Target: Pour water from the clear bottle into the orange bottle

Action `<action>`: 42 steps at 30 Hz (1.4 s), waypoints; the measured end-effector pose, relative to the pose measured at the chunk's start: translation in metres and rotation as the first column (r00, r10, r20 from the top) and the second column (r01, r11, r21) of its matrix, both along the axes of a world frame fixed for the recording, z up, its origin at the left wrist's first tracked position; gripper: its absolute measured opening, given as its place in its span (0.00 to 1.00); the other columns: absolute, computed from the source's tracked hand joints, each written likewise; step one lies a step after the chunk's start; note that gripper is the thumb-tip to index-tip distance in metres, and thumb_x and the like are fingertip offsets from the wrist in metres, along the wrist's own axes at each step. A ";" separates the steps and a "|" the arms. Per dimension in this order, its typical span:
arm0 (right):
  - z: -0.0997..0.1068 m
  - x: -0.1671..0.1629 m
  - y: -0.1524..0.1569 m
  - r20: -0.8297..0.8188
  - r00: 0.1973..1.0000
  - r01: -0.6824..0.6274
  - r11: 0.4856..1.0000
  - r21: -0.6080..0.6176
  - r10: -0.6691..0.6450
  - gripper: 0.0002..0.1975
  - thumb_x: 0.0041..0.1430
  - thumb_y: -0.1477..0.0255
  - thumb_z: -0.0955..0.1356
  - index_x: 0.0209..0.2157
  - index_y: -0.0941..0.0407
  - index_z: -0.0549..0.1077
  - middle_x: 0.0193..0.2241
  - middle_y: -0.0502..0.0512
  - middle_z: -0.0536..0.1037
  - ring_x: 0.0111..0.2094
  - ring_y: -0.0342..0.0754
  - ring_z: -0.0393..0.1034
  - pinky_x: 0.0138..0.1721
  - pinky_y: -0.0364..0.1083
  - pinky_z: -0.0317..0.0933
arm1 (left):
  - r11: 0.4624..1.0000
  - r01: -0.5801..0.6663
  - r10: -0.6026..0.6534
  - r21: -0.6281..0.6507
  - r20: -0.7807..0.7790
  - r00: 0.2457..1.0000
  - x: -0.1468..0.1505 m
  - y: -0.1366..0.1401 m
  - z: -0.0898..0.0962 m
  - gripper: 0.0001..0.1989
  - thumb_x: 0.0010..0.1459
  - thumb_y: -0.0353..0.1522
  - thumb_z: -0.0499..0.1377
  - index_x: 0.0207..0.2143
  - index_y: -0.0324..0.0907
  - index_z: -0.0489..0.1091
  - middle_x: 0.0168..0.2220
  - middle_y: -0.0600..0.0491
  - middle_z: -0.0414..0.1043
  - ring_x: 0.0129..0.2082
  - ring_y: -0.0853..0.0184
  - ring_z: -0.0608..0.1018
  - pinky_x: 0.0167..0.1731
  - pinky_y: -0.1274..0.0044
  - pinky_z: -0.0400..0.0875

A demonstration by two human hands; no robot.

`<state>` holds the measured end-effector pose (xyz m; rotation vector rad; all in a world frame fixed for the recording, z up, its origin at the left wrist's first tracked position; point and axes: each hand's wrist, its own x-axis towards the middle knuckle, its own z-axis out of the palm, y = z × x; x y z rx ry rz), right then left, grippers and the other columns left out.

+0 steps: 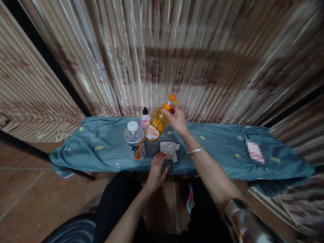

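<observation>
My right hand (177, 118) is closed round the orange neck of a pump bottle (158, 123) of yellow liquid. The bottle is tilted, its orange pump head up to the right and its labelled base down to the left. My left hand (157, 170) holds nothing; its fingers are apart at the bench's near edge, the fingertips by a crumpled white tissue (170, 150). Whether they touch the tissue I cannot tell. Left of the pump bottle stands a clear plastic bottle (134, 140) with a white cap. Behind it is a smaller black-capped bottle (145, 118), partly hidden.
A blue-green patterned cloth (215, 148) covers the long, narrow bench. Towards its right end lies a blurred-out pink and white item (255, 152). Striped curtains (157, 57) hang close behind, with dark poles at the sides. A dark round object (73, 231) is at lower left.
</observation>
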<state>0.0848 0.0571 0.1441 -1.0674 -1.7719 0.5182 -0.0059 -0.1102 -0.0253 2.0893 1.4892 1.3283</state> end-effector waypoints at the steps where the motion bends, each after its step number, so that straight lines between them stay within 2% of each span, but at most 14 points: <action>1: 0.002 0.016 -0.001 -0.059 0.998 0.020 0.999 0.027 -0.019 0.20 0.60 0.57 0.68 0.43 0.60 0.75 0.38 0.58 0.81 0.38 0.51 0.75 0.44 0.49 0.65 | 0.999 0.013 -0.014 -0.035 -0.015 1.000 0.003 0.009 -0.005 0.19 0.59 0.30 0.60 0.54 0.42 0.69 0.52 0.43 0.74 0.56 0.54 0.73 0.55 0.59 0.68; 5: 0.003 0.075 -0.011 -0.233 0.966 0.146 0.980 0.133 -0.112 0.23 0.59 0.53 0.67 0.43 0.59 0.73 0.38 0.57 0.79 0.37 0.50 0.74 0.43 0.49 0.66 | 0.991 -0.012 0.000 -0.136 -0.086 0.996 0.017 0.049 -0.016 0.22 0.60 0.35 0.62 0.56 0.40 0.68 0.56 0.41 0.70 0.56 0.52 0.72 0.54 0.56 0.68; 8: -0.001 0.109 -0.022 -0.262 0.948 0.225 0.962 0.152 -0.180 0.22 0.58 0.53 0.68 0.43 0.57 0.72 0.38 0.55 0.79 0.38 0.49 0.74 0.44 0.49 0.66 | 0.984 -0.045 0.023 -0.173 -0.128 0.991 0.027 0.071 -0.019 0.21 0.63 0.38 0.60 0.56 0.41 0.67 0.57 0.44 0.67 0.53 0.55 0.73 0.50 0.56 0.70; 12: -0.004 0.133 -0.037 -0.268 0.933 0.290 0.944 0.157 -0.242 0.20 0.59 0.55 0.69 0.44 0.57 0.72 0.37 0.55 0.79 0.36 0.49 0.74 0.44 0.51 0.67 | 0.976 -0.051 0.023 -0.212 -0.131 0.991 0.037 0.089 -0.024 0.21 0.63 0.38 0.60 0.56 0.41 0.67 0.55 0.44 0.69 0.50 0.57 0.75 0.47 0.59 0.73; 18: -0.003 0.151 -0.043 -0.324 0.917 0.312 0.925 0.215 -0.234 0.19 0.59 0.56 0.69 0.44 0.56 0.72 0.38 0.55 0.79 0.38 0.50 0.75 0.45 0.52 0.68 | 0.957 0.014 -0.003 -0.288 0.039 0.999 0.042 0.118 -0.029 0.19 0.63 0.38 0.59 0.54 0.41 0.68 0.54 0.44 0.70 0.47 0.59 0.76 0.45 0.62 0.74; 22: 0.002 0.167 -0.045 -0.324 0.900 0.382 0.885 0.267 -0.291 0.20 0.59 0.55 0.69 0.44 0.55 0.72 0.38 0.55 0.78 0.40 0.51 0.75 0.47 0.54 0.69 | 0.956 0.075 -0.028 -0.283 0.165 0.986 0.056 0.120 -0.029 0.20 0.64 0.38 0.59 0.56 0.41 0.67 0.54 0.44 0.70 0.47 0.59 0.77 0.44 0.62 0.75; 24: 0.007 0.173 -0.047 -0.332 0.886 0.421 0.860 0.289 -0.322 0.20 0.58 0.54 0.69 0.44 0.55 0.73 0.38 0.55 0.78 0.42 0.52 0.75 0.49 0.56 0.68 | 0.961 0.110 -0.069 -0.253 0.165 0.984 0.062 0.113 -0.029 0.23 0.63 0.37 0.59 0.59 0.42 0.64 0.57 0.43 0.68 0.49 0.57 0.76 0.46 0.61 0.74; 27: 0.012 0.176 -0.049 -0.350 0.876 0.443 0.841 0.309 -0.333 0.19 0.58 0.54 0.70 0.43 0.54 0.73 0.39 0.54 0.77 0.44 0.53 0.74 0.52 0.57 0.67 | 0.974 0.103 -0.083 -0.201 0.110 0.991 0.059 0.105 -0.032 0.23 0.61 0.37 0.61 0.58 0.42 0.66 0.59 0.43 0.67 0.58 0.54 0.70 0.56 0.57 0.66; 29: 0.014 0.175 -0.050 -0.354 0.878 0.437 0.842 0.315 -0.322 0.18 0.58 0.55 0.70 0.43 0.54 0.73 0.38 0.54 0.77 0.43 0.52 0.74 0.51 0.57 0.67 | 0.981 0.064 -0.051 -0.185 0.072 0.996 0.052 0.104 -0.036 0.21 0.62 0.37 0.61 0.56 0.41 0.68 0.58 0.43 0.67 0.57 0.53 0.71 0.54 0.55 0.67; 34: 0.008 0.170 -0.049 -0.345 0.884 0.425 0.849 0.313 -0.315 0.19 0.59 0.56 0.70 0.43 0.56 0.73 0.36 0.53 0.76 0.41 0.52 0.74 0.48 0.55 0.69 | 0.976 -0.061 0.070 -0.208 0.037 0.997 0.041 0.120 -0.049 0.20 0.63 0.38 0.60 0.56 0.41 0.67 0.55 0.44 0.68 0.50 0.57 0.75 0.47 0.59 0.73; 39: 0.006 0.168 -0.048 -0.329 0.890 0.416 0.854 0.312 -0.314 0.18 0.59 0.56 0.69 0.42 0.55 0.73 0.37 0.53 0.77 0.41 0.51 0.74 0.47 0.54 0.69 | 0.946 -0.041 0.068 -0.323 0.071 0.995 0.052 0.145 -0.057 0.20 0.63 0.38 0.59 0.55 0.41 0.67 0.54 0.44 0.69 0.48 0.58 0.76 0.45 0.61 0.74; 42: 0.006 0.169 -0.051 -0.343 0.890 0.409 0.858 0.312 -0.299 0.17 0.59 0.57 0.70 0.42 0.55 0.73 0.37 0.54 0.77 0.41 0.51 0.74 0.48 0.54 0.69 | 0.917 -0.003 0.044 -0.399 0.092 0.995 0.042 0.152 -0.056 0.19 0.63 0.37 0.59 0.55 0.41 0.67 0.53 0.44 0.70 0.47 0.59 0.76 0.44 0.62 0.75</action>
